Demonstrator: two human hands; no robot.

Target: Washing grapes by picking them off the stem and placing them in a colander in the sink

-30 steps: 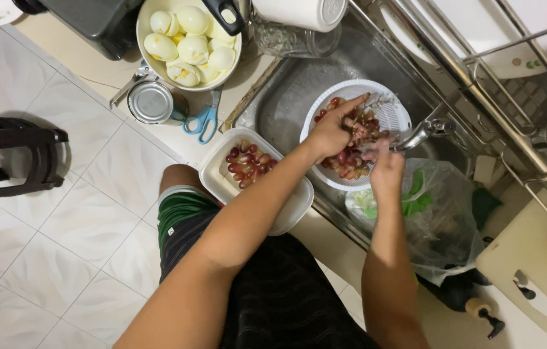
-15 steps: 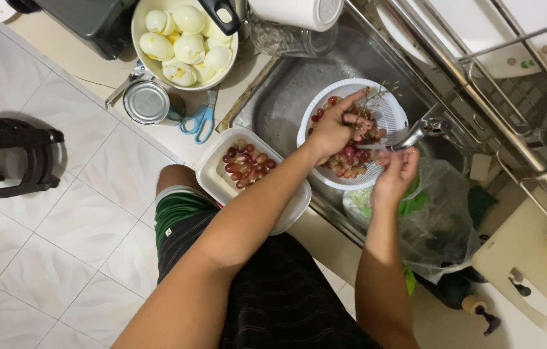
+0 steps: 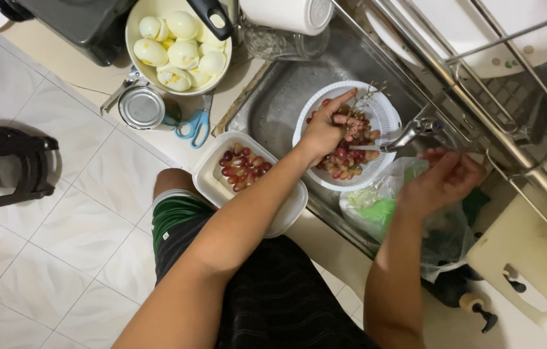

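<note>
My left hand (image 3: pixel 325 126) reaches into a white colander (image 3: pixel 386 116) in the steel sink (image 3: pixel 280 90). Its fingers pinch a stemmed bunch of red grapes (image 3: pixel 344 158); a bare green stem sticks out past the fingertips. My right hand (image 3: pixel 445 178) hovers just right of the tap (image 3: pixel 409 132), above a clear plastic bag (image 3: pixel 377 213) with green scraps in it. Its fingers are loosely spread and nothing shows in them. A white rectangular tub (image 3: pixel 205 181) on the counter edge holds loose picked grapes (image 3: pixel 241 169).
Behind the tub lie blue-handled scissors (image 3: pixel 194 123), an open tin can (image 3: pixel 143 106) and a pot of peeled boiled eggs (image 3: pixel 176 45). A wire dish rack (image 3: pixel 513 97) with plates runs along the right. A black stool (image 3: pixel 2 165) stands on the tiled floor at left.
My right hand has left the colander and moved right, over the plastic bag. My left hand has stayed in the colander and shifted its grip on the grapes.
</note>
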